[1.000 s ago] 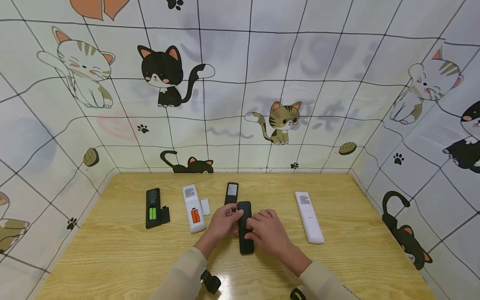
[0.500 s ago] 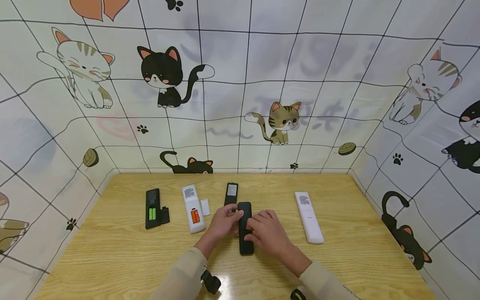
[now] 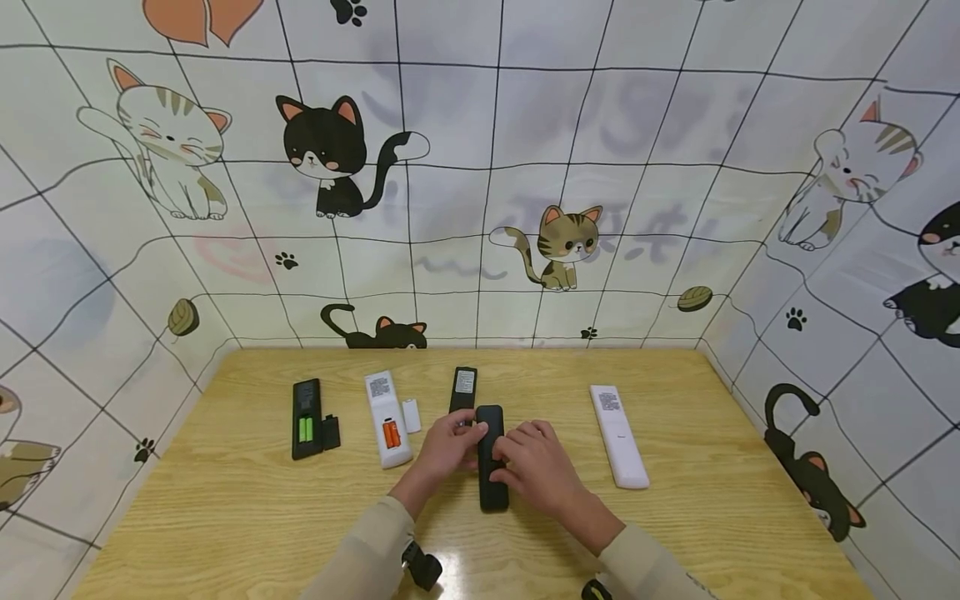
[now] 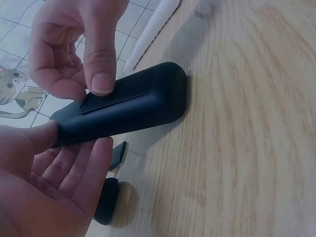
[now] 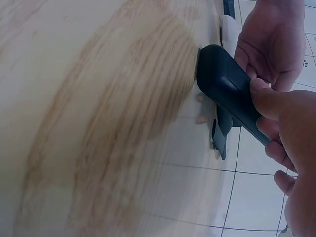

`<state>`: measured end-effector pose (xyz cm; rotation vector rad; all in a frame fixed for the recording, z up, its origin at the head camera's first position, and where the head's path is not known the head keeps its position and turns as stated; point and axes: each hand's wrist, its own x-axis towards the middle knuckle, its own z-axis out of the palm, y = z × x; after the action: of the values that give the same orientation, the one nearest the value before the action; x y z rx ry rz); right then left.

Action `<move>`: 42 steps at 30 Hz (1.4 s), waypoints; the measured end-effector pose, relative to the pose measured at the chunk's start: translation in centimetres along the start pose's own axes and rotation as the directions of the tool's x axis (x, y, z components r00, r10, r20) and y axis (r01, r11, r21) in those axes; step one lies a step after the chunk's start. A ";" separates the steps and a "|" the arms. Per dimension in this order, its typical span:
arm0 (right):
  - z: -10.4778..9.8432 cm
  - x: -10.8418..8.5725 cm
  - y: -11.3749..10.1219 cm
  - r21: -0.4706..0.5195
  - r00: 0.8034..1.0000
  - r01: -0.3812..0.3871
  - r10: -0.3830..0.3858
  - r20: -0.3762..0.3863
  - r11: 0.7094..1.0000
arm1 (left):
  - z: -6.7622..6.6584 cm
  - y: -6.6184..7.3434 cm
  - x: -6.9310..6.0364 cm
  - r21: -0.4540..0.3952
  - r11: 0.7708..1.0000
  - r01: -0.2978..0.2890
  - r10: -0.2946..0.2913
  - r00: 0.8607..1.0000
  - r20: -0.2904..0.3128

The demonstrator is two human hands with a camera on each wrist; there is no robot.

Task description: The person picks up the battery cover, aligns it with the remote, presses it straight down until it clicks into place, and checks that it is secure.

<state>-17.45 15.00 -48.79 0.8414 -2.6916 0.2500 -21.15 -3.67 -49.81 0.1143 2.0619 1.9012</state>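
A black remote control (image 3: 491, 492) stands tilted over the table between my hands, its back with the battery cover (image 4: 121, 97) facing up. My left hand (image 3: 444, 450) holds its far end between thumb and fingers. My right hand (image 3: 542, 467) grips it around the middle, the thumb pressing on the cover, as the left wrist view shows. In the right wrist view its rounded near end (image 5: 215, 69) rests at or close to the tabletop. Just behind lies another black remote (image 3: 464, 385) with a white label, its lower part hidden by my left hand.
On the wooden table (image 3: 225, 517), to the left, lie an opened black remote (image 3: 305, 400) with green batteries, its cover (image 3: 331, 432), an opened white remote (image 3: 382, 400) with orange batteries and its white cover (image 3: 411, 414). A white remote (image 3: 618, 437) lies right. Patterned cloth walls (image 3: 450, 200) enclose the back and sides.
The head view has tilted very slightly. Both hands and the black remote stay in practically the same place.
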 end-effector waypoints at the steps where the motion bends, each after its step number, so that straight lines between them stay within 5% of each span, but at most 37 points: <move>1: 0.0 0.0 0.1 -0.007 1.000 -0.006 0.006 0.003 1.000 | 0.0 0.0 0.0 -0.001 1.000 0.000 0.000 1.000 0.000; 14: -0.7 -0.4 0.6 -0.084 0.974 -0.196 0.204 0.101 0.977 | 0.0 0.1 -0.2 0.013 1.000 -0.012 0.012 1.000 0.011; 22: 0.3 -0.4 0.4 -0.088 0.960 -0.213 0.225 0.165 0.973 | 0.1 0.3 -0.3 0.020 1.000 -0.021 0.021 1.000 0.004; 42: 0.8 -0.3 0.2 -0.011 0.961 -0.226 0.225 0.162 0.974 | 0.2 0.2 -0.4 0.019 0.999 -0.040 0.040 0.999 -0.002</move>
<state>-17.50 15.13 -49.67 0.5774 -2.9431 0.2525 -20.75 -3.55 -49.60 0.1592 2.0944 1.9059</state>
